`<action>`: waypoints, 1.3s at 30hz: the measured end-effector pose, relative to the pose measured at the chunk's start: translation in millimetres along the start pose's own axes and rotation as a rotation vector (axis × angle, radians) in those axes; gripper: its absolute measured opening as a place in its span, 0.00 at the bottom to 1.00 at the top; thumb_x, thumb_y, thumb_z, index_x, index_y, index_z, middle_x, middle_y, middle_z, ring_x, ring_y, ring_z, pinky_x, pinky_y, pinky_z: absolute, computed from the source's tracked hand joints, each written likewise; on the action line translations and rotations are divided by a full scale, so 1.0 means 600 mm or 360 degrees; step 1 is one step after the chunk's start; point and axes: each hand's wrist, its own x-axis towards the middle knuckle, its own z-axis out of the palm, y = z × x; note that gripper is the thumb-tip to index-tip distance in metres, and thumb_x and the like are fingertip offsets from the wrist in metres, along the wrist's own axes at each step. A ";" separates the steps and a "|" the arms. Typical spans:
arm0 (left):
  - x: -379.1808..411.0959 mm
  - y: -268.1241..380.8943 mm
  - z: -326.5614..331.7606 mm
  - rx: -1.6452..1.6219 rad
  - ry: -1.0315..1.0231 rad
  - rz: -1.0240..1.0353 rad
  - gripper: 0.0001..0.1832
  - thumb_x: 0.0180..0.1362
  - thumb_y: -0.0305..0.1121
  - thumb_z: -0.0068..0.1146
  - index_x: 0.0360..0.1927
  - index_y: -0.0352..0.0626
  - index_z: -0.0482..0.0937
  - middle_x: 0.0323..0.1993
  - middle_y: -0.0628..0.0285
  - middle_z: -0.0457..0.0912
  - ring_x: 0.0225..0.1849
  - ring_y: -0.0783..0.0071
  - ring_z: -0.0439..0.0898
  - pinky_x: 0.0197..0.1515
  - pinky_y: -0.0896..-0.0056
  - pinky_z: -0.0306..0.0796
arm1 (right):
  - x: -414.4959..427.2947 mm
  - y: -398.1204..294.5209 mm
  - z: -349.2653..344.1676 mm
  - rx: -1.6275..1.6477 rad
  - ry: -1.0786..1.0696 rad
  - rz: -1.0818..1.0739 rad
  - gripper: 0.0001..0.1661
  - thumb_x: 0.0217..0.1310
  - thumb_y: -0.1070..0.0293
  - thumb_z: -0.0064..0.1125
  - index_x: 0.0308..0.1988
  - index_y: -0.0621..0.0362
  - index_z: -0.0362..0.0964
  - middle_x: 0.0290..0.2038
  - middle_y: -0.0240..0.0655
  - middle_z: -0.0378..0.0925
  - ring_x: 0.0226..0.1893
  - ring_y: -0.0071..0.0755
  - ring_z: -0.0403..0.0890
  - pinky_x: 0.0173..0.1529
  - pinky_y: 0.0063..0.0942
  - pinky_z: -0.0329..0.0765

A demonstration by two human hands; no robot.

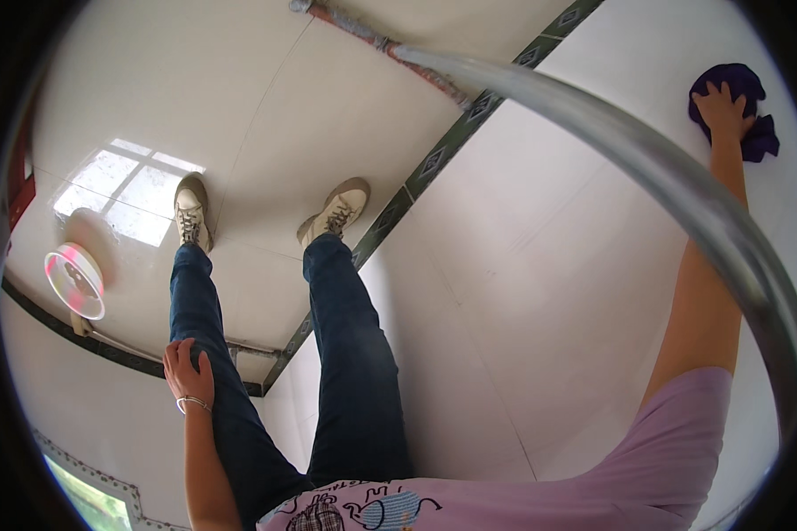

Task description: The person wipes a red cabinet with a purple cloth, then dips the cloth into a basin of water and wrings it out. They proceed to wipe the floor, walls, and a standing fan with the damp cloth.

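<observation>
Out at the far right, my right hand (pixel 724 113) is spread over a crumpled dark purple cloth (pixel 744 79) and presses it against the white tiled wall (pixel 491 265). Part of the cloth is hidden under the palm. A shiny metal pole (pixel 611 126) curves across the view and passes in front of my right forearm. My left hand (pixel 189 375), with a bracelet at its wrist, rests on the left leg of my blue jeans (pixel 196 292). It holds nothing, and its thumb stands apart from the fingers.
A pink and white plastic basin (pixel 74 282) is on the glossy floor (pixel 259 146) at left. Dark green patterned border tiles (pixel 432 162) line the wall's foot. A rough reddish-grey strip (pixel 378 43) crosses the floor ahead. Something red (pixel 21 196) stands at the left edge.
</observation>
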 end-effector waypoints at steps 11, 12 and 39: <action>0.008 0.011 0.006 -0.0042 -0.0102 0.0081 0.13 0.47 0.31 0.55 0.39 0.43 0.76 0.43 0.55 0.71 0.47 0.53 0.68 0.50 0.55 0.63 | -0.547 -0.668 0.081 0.0366 0.0006 -0.1163 0.27 0.56 0.69 0.43 0.54 0.73 0.62 0.58 0.57 0.59 0.59 0.64 0.57 0.58 0.63 0.53; 0.003 0.006 0.000 -0.0078 -0.0143 -0.0006 0.13 0.47 0.30 0.55 0.38 0.42 0.76 0.42 0.54 0.72 0.47 0.53 0.68 0.51 0.55 0.63 | -0.623 -0.668 0.042 0.0751 -0.0193 -0.1145 0.29 0.55 0.67 0.43 0.55 0.73 0.60 0.60 0.56 0.56 0.61 0.64 0.53 0.61 0.62 0.48; 0.129 -0.164 -0.159 -0.0841 0.0148 0.0322 0.09 0.40 0.28 0.57 0.28 0.42 0.76 0.37 0.52 0.71 0.44 0.52 0.70 0.48 0.57 0.66 | -0.873 0.269 -0.256 0.1011 -0.0208 0.0158 0.38 0.43 0.48 0.61 0.55 0.50 0.65 0.61 0.36 0.54 0.65 0.52 0.46 0.50 0.61 0.63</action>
